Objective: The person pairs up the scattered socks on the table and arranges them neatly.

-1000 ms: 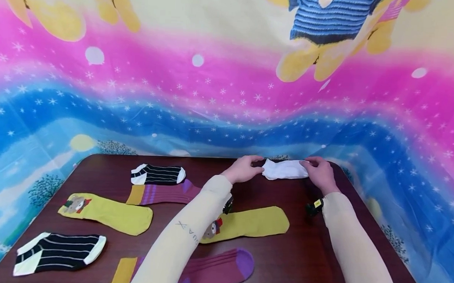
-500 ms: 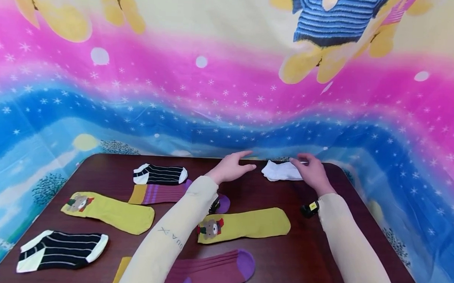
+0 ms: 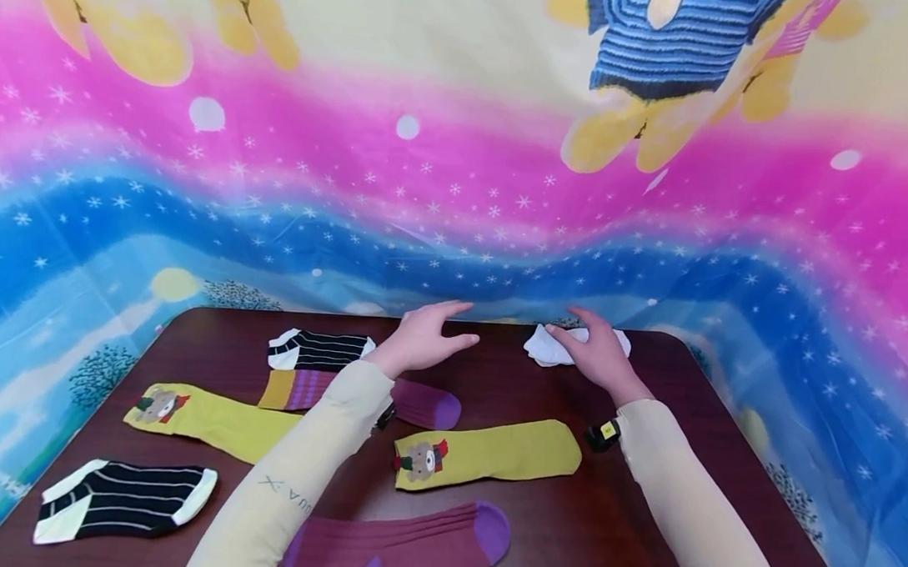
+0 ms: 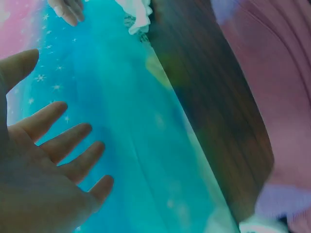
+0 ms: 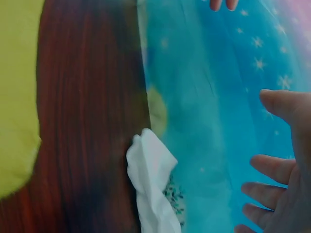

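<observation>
My left hand (image 3: 422, 339) hovers over the far table edge with its fingers spread, holding nothing; the left wrist view shows its bare palm (image 4: 46, 170). A white sock (image 3: 543, 350) lies flat at the far right of the table. In the head view my right hand (image 3: 600, 357) is in front of it and hides its middle. Seen from the right wrist, that hand's fingers (image 5: 265, 194) are spread and apart from the sock (image 5: 151, 179). Nearest to the left hand are a black striped ankle sock (image 3: 324, 351) and a purple sock (image 3: 423, 403) with a mustard cuff.
Two yellow socks with bear faces, one at left (image 3: 212, 421) and one at centre (image 3: 508, 455), lie on the dark wooden table (image 3: 603, 522). Nearer are another black striped sock (image 3: 131, 502) and another purple sock (image 3: 430, 543). A patterned cloth (image 3: 426, 232) hangs behind the table.
My left hand has drawn away leftward from the white sock. The right hand has let go of the sock's right end and moved left over it, leaving it lying flat.
</observation>
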`<state>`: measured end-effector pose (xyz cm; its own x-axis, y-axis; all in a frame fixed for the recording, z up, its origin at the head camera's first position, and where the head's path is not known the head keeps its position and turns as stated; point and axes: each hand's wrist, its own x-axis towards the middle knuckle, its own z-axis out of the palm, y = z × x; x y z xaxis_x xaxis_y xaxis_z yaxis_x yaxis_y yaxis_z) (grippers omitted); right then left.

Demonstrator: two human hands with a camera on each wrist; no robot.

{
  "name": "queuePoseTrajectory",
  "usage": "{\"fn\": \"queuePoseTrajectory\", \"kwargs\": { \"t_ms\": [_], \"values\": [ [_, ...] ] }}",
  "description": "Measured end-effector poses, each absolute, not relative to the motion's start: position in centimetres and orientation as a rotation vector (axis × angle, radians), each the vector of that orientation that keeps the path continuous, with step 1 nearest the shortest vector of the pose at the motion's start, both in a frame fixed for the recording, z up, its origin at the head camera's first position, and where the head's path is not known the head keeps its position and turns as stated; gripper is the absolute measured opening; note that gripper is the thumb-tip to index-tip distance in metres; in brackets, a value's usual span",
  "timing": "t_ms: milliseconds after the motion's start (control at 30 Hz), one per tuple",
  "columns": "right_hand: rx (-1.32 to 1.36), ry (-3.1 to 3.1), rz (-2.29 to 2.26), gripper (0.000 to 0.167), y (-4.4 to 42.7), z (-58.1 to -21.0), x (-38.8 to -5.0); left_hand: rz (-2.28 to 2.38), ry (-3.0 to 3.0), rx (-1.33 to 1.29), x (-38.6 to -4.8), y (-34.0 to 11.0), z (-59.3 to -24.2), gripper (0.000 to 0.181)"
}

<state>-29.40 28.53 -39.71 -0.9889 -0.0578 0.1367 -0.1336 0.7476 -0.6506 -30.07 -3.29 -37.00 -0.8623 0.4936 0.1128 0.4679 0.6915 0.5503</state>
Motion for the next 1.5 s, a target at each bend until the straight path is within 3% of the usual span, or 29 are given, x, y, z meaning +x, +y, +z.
{"fn": "queuePoseTrajectory", "kwargs": {
  "t_ms": [700, 1500],
  "values": [
    [0.272, -2.920, 1.119, 0.097, 22.1, -41.4, -27.9, 0.716, 2.866, 0.533, -28.9, -13.2, -38.3, 0.093],
    [0.406, -2.895, 1.191, 0.086, 14.4, -40.4, -28.5, 0.715, 2.963, 0.309, -29.1, -23.7, -38.6, 0.097]
  ]
}}
